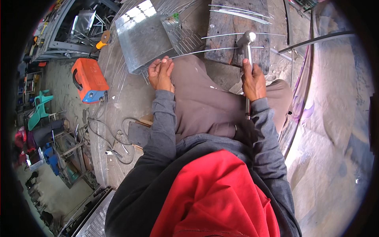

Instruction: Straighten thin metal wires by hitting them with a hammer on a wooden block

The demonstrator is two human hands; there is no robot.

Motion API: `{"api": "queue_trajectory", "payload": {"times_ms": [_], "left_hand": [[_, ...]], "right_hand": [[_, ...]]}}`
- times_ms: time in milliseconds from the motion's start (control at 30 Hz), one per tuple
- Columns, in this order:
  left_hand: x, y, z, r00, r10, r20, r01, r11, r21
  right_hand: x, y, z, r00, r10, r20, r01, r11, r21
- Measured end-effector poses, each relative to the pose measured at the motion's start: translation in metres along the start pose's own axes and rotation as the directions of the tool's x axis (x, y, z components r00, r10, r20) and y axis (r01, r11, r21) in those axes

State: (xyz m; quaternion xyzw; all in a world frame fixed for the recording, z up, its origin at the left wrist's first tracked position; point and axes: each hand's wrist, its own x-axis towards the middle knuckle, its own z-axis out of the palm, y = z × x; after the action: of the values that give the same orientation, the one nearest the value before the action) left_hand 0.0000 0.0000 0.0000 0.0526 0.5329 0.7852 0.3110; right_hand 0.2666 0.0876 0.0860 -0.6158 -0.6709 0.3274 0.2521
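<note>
Here, right hand [253, 82] clamped around a metal hammer [248, 43], its head resting on a dark wooden block [225, 27]. Left hand [161, 73] pinches the near end of a thin steel rod [201, 51] lying across that block, beside a wire rack [183, 37].

Single head-worn fisheye view, steeply downward, close over the lap.

No packages, signs or screens, small blue label plate on orange welding machine [89, 80]
</note>
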Motion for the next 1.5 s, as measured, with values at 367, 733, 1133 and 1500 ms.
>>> {"api": "queue_trajectory", "payload": {"times_ms": [367,733,1133,1500], "left_hand": [[-0.023,0.03,0.029,0.998,0.065,0.016,-0.063,0.995,-0.082],[-0.158,0.103,0.14,0.343,0.644,0.684,-0.793,0.588,-0.156],[-0.184,0.102,0.163,0.255,0.618,0.743,-0.789,0.578,-0.21],[-0.156,0.097,0.136,0.593,0.551,0.587,-0.596,0.791,-0.139]], "right_hand": [[-0.033,0.044,-0.021,0.951,0.28,0.128,-0.308,0.884,0.353],[-0.044,0.063,-0.01,0.961,0.228,0.158,-0.277,0.797,0.536],[-0.037,0.089,-0.021,0.919,0.308,0.247,-0.388,0.586,0.712],[-0.035,0.081,-0.023,0.862,0.38,0.335,-0.484,0.422,0.767]]}}
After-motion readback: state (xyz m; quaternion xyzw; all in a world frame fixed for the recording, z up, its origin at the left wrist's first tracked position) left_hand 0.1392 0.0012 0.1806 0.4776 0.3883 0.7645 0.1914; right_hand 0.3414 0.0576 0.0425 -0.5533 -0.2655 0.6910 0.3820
